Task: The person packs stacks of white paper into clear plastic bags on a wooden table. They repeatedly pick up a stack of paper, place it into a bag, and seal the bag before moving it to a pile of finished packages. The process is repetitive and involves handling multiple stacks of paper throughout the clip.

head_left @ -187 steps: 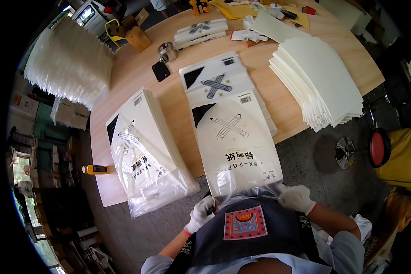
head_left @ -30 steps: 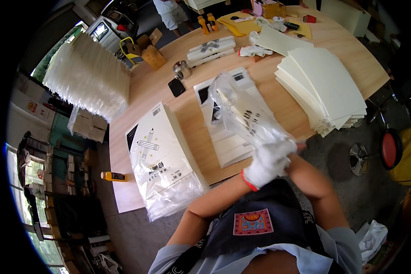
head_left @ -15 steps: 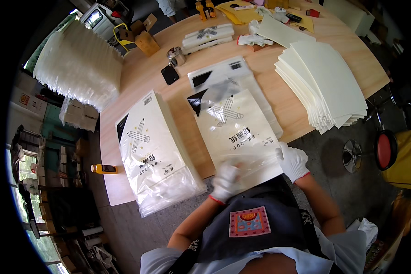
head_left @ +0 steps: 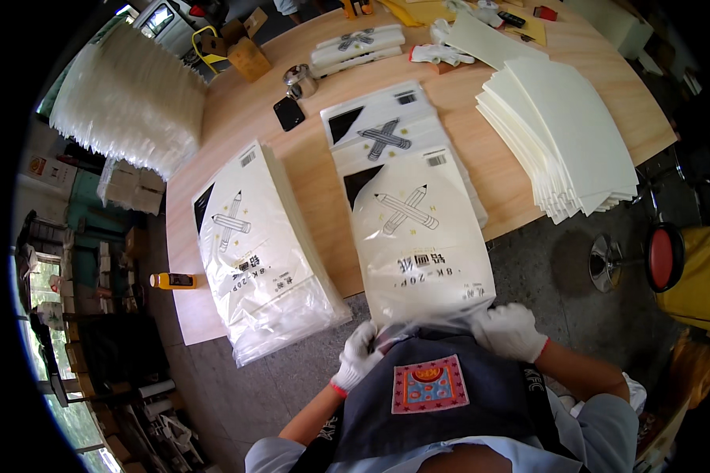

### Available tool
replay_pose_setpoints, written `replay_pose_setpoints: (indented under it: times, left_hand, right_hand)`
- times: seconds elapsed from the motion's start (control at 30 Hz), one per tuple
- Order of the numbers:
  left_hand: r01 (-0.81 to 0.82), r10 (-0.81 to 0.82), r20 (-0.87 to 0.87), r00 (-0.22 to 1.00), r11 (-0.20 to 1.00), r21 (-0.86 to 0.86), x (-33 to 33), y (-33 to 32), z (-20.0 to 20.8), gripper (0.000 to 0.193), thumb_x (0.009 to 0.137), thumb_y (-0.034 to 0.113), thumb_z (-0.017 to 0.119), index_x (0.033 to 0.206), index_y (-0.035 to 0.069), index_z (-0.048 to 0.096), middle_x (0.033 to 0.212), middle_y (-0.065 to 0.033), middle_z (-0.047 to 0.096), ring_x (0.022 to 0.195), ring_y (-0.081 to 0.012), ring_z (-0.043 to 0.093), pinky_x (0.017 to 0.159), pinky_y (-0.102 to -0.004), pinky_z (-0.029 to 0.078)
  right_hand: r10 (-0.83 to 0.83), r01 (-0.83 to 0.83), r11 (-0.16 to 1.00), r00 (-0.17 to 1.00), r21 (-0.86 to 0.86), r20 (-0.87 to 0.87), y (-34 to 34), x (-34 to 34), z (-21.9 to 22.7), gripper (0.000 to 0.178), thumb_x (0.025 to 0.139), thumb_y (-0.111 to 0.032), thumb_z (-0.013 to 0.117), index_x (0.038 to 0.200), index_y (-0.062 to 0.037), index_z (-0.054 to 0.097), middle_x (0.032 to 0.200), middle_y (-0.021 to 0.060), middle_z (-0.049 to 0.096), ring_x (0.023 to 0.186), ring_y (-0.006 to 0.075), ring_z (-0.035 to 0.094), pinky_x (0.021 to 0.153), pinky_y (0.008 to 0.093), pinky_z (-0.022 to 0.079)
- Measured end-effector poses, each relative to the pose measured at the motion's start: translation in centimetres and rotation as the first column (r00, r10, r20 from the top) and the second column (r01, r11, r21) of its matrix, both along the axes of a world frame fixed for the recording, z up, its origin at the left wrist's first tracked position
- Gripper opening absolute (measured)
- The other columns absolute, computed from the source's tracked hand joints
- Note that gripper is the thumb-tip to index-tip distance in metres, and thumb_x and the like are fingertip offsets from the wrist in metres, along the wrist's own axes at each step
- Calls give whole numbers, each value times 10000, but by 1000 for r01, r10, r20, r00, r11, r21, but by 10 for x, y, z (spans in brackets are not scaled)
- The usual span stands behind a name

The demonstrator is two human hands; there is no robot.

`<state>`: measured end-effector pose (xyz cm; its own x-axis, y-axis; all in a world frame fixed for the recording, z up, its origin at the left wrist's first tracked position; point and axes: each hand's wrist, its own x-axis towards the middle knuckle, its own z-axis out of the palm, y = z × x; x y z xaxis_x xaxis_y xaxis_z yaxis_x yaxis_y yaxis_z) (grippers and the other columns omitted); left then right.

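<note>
Both gloved hands, left hand (head_left: pixel 360 356) and right hand (head_left: pixel 510 331), are pinching the crinkly clear plastic sleeve (head_left: pixel 420 244) at 6 o'clock on the wooden table (head_left: pixel 315 165); its open end is getting hidden behind the apron (head_left: pixel 434 394).

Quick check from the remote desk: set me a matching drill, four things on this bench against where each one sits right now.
Things:
1. clear bag with the pad
2. stack of bagged pads
3. stack of plain white sheets
4. black phone

Places:
A. beside the metal cup, far part of the table
B. table's right side
C. table's left side, overhanging the near edge
D. centre, open end held by left hand and right hand

Pairs: 1-D, 2-C, 3-B, 4-A
</note>
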<state>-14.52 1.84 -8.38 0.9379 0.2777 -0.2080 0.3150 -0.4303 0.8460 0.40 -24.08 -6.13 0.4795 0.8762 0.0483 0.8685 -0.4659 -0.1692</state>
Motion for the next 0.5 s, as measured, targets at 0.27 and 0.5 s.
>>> replay_pose_setpoints:
  times: [0.27,0.5]
  left_hand:
    - [-81,36,-276,960,985,-153,-30,30,-89,151,752,48,642,785,74,498,713,-5,525,683,-89,513,655,-246,447]
    - [-577,455,-359,815,579,-577,33,6,-119,435,905,405,568,1115,24,577,891,-51,615,804,-115,547,681,-278,456]
  right_hand:
    - [-177,116,965,951,-236,-253,-28,24,-21,216,851,-250,487,704,-130,591,647,100,612,576,287,602,511,415,462]
    - [-492,714,698,431,-47,-757,-30,79,-129,329,885,-390,521,1005,-104,631,972,145,650,852,324,626,750,398,468]
